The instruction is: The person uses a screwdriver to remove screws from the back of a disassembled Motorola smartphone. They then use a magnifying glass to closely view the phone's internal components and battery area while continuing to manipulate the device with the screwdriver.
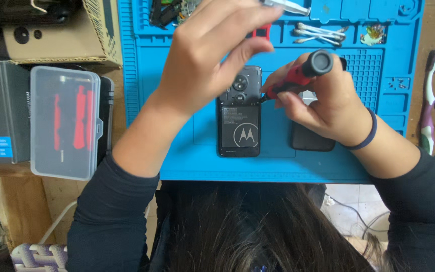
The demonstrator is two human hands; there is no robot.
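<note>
A black phone (239,123) with its back cover off lies face down on a blue work mat (177,146), battery and camera exposed. My right hand (323,103) grips a red and black screwdriver (303,73), its tip touching the phone's upper right edge. My left hand (210,55) hovers above the phone's top, fingers bent, holding nothing that I can see. A black back cover (310,141) lies on the mat right of the phone, partly under my right hand.
A clear plastic case with red tools (66,121) sits left of the mat, by a cardboard box (61,35). Cotton swabs (318,34) and small parts lie at the mat's far edge. A toothbrush (431,95) lies at the right.
</note>
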